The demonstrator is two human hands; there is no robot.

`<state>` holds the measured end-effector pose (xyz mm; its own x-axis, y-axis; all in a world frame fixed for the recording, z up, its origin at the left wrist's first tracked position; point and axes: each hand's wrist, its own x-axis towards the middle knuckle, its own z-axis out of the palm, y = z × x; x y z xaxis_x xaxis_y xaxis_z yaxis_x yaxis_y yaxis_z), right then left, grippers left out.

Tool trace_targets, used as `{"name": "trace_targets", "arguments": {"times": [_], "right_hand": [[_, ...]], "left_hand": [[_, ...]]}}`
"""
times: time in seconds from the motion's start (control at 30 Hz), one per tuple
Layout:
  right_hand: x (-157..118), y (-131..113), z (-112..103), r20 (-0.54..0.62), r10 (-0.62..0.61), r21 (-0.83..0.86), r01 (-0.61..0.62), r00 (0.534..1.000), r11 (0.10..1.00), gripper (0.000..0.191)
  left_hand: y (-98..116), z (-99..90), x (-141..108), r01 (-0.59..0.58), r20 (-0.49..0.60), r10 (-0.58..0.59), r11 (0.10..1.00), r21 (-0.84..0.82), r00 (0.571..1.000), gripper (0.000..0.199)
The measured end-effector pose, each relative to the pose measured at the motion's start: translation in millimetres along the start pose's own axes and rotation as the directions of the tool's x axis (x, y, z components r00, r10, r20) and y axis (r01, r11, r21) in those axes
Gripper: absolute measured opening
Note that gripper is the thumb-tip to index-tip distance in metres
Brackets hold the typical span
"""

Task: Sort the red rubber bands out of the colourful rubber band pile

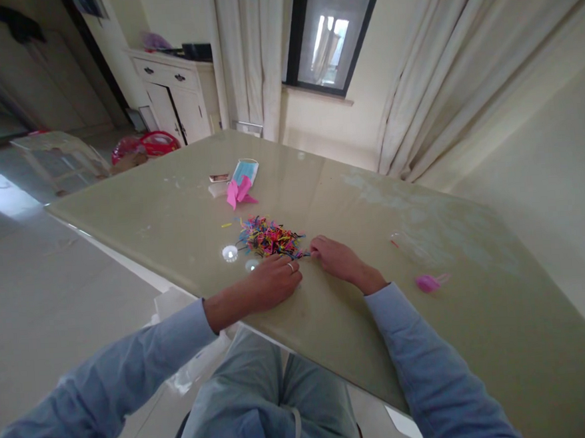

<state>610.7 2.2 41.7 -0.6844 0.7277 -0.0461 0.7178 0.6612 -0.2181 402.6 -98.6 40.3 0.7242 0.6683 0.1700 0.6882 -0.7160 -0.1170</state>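
Note:
A loose pile of thin, short, multicoloured strands lies on the glossy table; their exact kind is too small to make out. At its near edge, my left hand, with a ring on one finger, rests with fingers curled and pressed together, the tips partly hidden. Just right of the pile, my right hand is closed in a pinch. Its fingertips meet the end of a thin dark strand that reaches out from the pile. Whether the left fingers hold anything is hidden.
Beyond the pile lie pink folded paper, a blue face mask and a small case. A pink object and a clear plastic bag lie to the right. The table's near edge runs above my lap.

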Motion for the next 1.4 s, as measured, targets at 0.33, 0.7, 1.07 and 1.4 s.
{"name": "trace_targets", "arguments": {"times": [0.33, 0.7, 1.07, 1.4], "right_hand": [[48.0, -32.3, 7.9, -0.282, -0.014, 0.272, 0.094, 0.959, 0.958, 0.023], [-15.4, -4.7, -4.0, -0.447, -0.014, 0.319, 0.174, 0.894, 0.931, 0.022], [-141.5, 80.6, -3.5, -0.674, 0.195, 0.174, -0.104, 0.712, 0.979, 0.024], [-182.4, 165.5, -1.3, -0.649, 0.598, 0.34, -0.523, 0.471, 0.781, 0.058]], "left_hand": [[-39.2, -2.8, -21.2, 0.385, 0.071, -0.39, 0.92, 0.075, 0.918, 0.023], [4.6, -9.4, -12.2, 0.039, -0.11, -0.054, 0.99, -0.138, 0.992, 0.057], [-53.7, 37.6, -11.2, -0.138, -0.149, 0.118, 0.981, -0.137, 0.982, 0.038], [-64.7, 17.9, 5.3, 0.132, -0.339, -0.152, 0.988, -0.083, 0.928, 0.03]]}}
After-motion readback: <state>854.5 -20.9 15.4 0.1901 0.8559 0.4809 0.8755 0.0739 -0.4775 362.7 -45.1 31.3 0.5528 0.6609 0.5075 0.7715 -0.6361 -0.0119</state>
